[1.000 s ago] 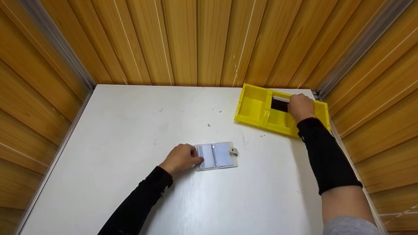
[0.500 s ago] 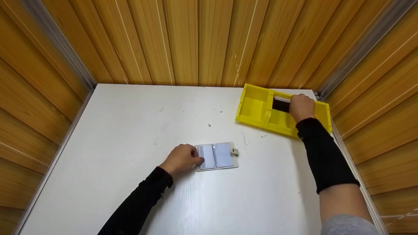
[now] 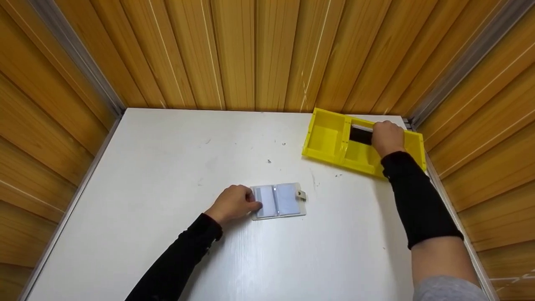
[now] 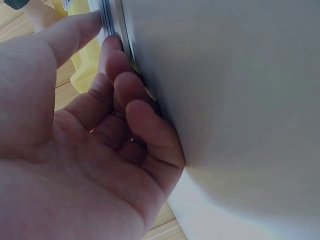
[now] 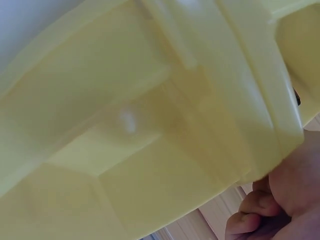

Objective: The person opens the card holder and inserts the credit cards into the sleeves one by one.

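Note:
A small card album (image 3: 286, 199) lies spread on the white table, with pale sleeve pages, a ring spine in the middle and a snap tab on its right side. My left hand (image 3: 234, 202) pinches its left edge, thumb on the page; in the left wrist view the other fingers (image 4: 145, 120) curl beneath, against the tabletop. My right hand (image 3: 388, 137) is at the back rim of a yellow tray (image 3: 343, 144), beside a dark, white-edged stack (image 3: 361, 134) in the middle compartment. Its curled fingers (image 5: 245, 222) show past the rim; I cannot tell what its thumb and index finger hold.
The tray stands at the table's back right corner, its left compartment (image 3: 325, 138) bare. Wood-patterned walls (image 3: 234, 54) enclose the table (image 3: 159, 167) at the back and both sides. Small dark marks dot the tabletop.
Both hands stay where they were, the left at the album and the right in the tray. The head view has shifted very slightly.

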{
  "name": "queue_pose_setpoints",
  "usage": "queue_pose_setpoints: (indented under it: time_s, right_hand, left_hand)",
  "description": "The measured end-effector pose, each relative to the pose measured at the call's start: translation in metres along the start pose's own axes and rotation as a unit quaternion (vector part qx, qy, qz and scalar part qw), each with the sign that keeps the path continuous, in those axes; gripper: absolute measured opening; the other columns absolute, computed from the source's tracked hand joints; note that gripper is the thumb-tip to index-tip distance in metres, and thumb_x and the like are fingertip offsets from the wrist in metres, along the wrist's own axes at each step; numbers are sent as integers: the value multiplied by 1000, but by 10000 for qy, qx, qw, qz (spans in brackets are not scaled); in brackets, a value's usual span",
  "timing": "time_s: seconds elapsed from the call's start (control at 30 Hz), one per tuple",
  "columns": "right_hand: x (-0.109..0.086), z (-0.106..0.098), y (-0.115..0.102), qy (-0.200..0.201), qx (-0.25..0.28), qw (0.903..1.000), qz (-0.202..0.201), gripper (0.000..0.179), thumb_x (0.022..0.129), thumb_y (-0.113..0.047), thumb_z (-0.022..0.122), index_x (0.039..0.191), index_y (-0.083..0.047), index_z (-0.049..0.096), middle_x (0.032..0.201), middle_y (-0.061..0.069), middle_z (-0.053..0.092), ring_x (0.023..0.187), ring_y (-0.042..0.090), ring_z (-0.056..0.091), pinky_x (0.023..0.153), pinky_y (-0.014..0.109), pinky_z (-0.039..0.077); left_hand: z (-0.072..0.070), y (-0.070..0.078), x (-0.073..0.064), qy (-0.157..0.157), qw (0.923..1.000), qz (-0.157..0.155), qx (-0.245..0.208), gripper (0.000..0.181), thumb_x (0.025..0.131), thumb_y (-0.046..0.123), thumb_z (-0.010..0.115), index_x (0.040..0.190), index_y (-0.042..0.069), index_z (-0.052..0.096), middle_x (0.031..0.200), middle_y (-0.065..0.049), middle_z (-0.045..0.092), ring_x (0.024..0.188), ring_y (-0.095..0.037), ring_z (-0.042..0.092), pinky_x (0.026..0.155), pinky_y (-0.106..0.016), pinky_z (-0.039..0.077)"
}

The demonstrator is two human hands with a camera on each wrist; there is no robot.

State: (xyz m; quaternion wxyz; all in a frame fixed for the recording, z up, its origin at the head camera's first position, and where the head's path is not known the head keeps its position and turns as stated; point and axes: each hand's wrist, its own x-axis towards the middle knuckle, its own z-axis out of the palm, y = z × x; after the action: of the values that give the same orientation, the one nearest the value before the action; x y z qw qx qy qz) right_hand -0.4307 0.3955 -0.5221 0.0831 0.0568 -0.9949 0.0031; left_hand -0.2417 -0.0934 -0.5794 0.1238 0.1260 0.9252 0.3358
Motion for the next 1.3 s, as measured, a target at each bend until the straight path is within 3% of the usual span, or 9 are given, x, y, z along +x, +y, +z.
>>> queue_pose_setpoints:
  time_s: [0.27, 0.47, 0.6, 0.83, 0.97, 1.13, 1.2, 1.3]
  right_hand:
    - [1, -12, 4, -173, -57, 9990, -410, 19, 102, 4, 59, 101, 16, 74, 94, 39, 71, 86, 56, 71, 74, 69, 60]
    - [-2, -22, 8, -716, 21, 9955, -616, 19, 105, -2, 60, 109, 13, 73, 99, 34, 73, 89, 47, 70, 81, 64, 58]
    - [-4, -28, 12, -1083, 107, 9909, -793, 18, 105, -7, 60, 105, 8, 71, 96, 28, 72, 85, 39, 67, 81, 57, 56]
    - [-8, -37, 16, -1727, 762, 9808, -498, 20, 103, -18, 59, 94, -2, 66, 78, 11, 58, 71, 29, 54, 69, 43, 42]
    - [-15, -39, 17, -1579, 1021, 9811, -454, 26, 104, -25, 60, 95, -2, 70, 72, 8, 56, 67, 27, 54, 66, 39, 41]
    - [-20, -46, 12, -1035, 1263, 9856, -434, 34, 104, -25, 62, 112, 4, 76, 91, 21, 74, 75, 29, 61, 70, 41, 47]
    - [-20, -51, 8, -801, 1350, 9869, -378, 35, 105, -25, 62, 117, 5, 77, 103, 25, 77, 80, 31, 63, 74, 43, 48]
    - [-21, -58, 0, -511, 1467, 9873, -341, 35, 107, -24, 60, 118, 4, 77, 104, 26, 77, 78, 32, 64, 73, 44, 49]
  left_hand:
    - [-1, 0, 1, -6, 10000, -5, 46, 27, 93, 32, 81, 73, 18, 70, 73, 8, 62, 72, -13, 54, 69, -30, 43]
    - [-1, 1, 1, -30, 10000, -52, 13, 27, 93, 33, 81, 73, 18, 71, 73, 8, 63, 73, -13, 55, 70, -30, 44]
    - [0, 1, 0, -20, 10000, -16, -38, 26, 93, 31, 82, 74, 18, 71, 72, 8, 63, 72, -13, 55, 68, -30, 44]
    - [-1, 0, -2, 38, 10000, -32, -35, 27, 94, 32, 82, 73, 17, 71, 73, 7, 63, 72, -13, 55, 68, -30, 44]
    - [0, 0, -2, 53, 10000, -26, -2, 27, 93, 32, 82, 73, 17, 71, 72, 7, 62, 72, -13, 54, 69, -30, 44]
    - [2, 1, -1, 49, 10000, 16, 39, 29, 94, 32, 82, 72, 17, 70, 71, 9, 60, 71, -12, 53, 69, -30, 43]
    - [1, 1, -1, 28, 10000, 4, 46, 29, 94, 32, 82, 73, 17, 70, 71, 8, 60, 72, -13, 53, 70, -30, 43]
    - [1, 1, -1, 0, 10000, -24, 70, 28, 94, 32, 81, 73, 17, 70, 72, 8, 61, 74, -13, 54, 71, -30, 43]
